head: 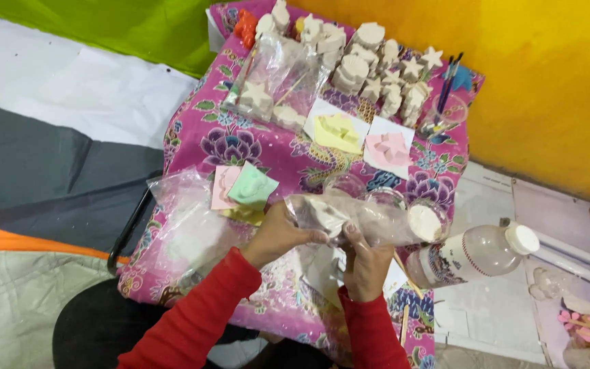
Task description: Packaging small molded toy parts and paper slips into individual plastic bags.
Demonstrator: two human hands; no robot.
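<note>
Since the clear plastic bag (370, 222) of white plaster shapes is only pinched mid-air over the near table edge by the left hand (278, 236) and right hand (365, 263), fingers clenched on it, pieces could easily be spilled or the plastic bottle (476, 254) at right knocked off.

A clear plastic bag (370, 222) of white plaster shapes is lying before the yellow card (336, 132); another clear bag (278, 82) is sitting behind-left of it; a labelled white-capped bottle (472, 256) is lying right.
</note>
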